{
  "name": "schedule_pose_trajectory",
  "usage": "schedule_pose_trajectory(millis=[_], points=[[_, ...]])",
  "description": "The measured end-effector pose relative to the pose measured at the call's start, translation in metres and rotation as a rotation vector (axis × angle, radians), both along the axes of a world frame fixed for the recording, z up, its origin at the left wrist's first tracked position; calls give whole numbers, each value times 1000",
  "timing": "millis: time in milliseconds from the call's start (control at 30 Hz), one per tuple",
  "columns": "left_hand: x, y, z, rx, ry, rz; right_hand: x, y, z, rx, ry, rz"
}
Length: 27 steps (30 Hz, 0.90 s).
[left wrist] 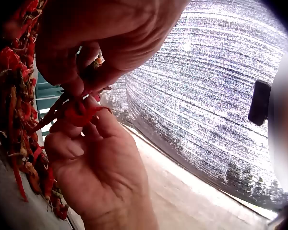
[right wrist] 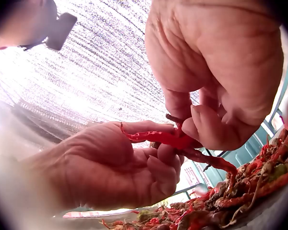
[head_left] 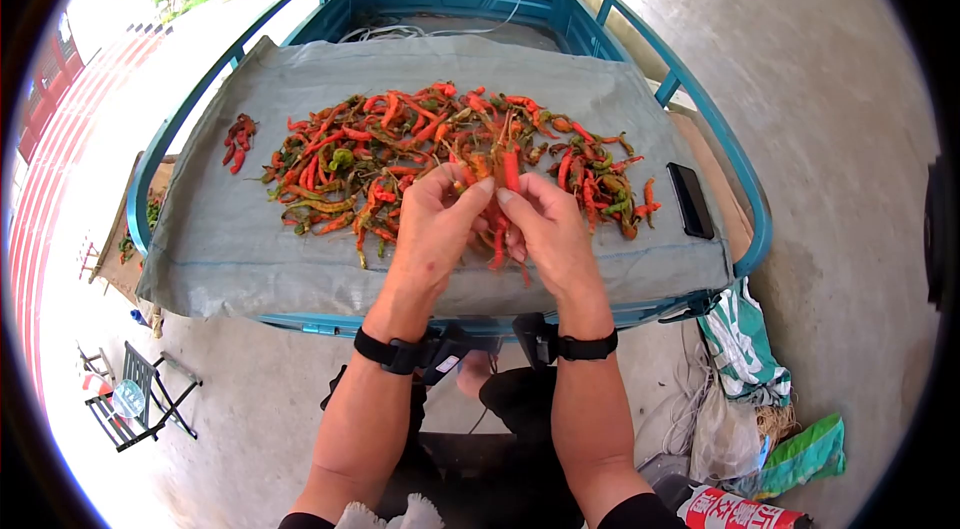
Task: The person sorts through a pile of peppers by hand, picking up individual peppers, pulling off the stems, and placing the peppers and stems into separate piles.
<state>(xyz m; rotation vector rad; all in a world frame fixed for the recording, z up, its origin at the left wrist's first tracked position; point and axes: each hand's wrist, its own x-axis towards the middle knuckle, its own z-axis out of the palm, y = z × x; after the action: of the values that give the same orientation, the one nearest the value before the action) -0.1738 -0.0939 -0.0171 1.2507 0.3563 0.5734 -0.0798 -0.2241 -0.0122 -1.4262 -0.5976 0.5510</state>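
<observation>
Both hands meet over a spread heap of red and green chili peppers (head_left: 340,144) on a grey cloth. With thumb and curled fingers, my left hand (head_left: 437,224) pinches red chili peppers at the heap's near side. Right beside it, my right hand (head_left: 552,229) grips red chili peppers (right wrist: 158,137) too, its thumb close to the left thumb. One bright red pepper (head_left: 511,169) sticks up past the thumbs. From close up in the left wrist view, a curved red pepper (left wrist: 81,115) lies between the two hands' fingertips. The fingers partly hide the held peppers.
The grey cloth (head_left: 220,259) covers the bed of a blue-railed cart (head_left: 735,169). A black phone (head_left: 690,200) lies at the cloth's right edge, and a small pepper cluster (head_left: 240,141) at its left. Bags (head_left: 745,349) stand on the ground at right; a folding chair (head_left: 145,394) at left.
</observation>
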Motion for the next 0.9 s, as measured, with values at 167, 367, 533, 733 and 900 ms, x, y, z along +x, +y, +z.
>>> schedule_pose_trajectory(millis=[167, 367, 533, 733, 900], points=[[1, -1, 1, -5, -2, 12, -1, 0, 1, -10, 30, -1], [1, 2, 0, 21, 9, 11, -4, 2, 5, -27, -15, 17], [-2, 6, 2, 28, 17, 67, 8, 3, 9, 44, 14, -68], [-11, 17, 10, -12, -53, 98, 83, -8, 44, -103, -136, -225], [-14, 22, 11, -43, -68, 97, 178, 2, 44, -304, -199, -279]])
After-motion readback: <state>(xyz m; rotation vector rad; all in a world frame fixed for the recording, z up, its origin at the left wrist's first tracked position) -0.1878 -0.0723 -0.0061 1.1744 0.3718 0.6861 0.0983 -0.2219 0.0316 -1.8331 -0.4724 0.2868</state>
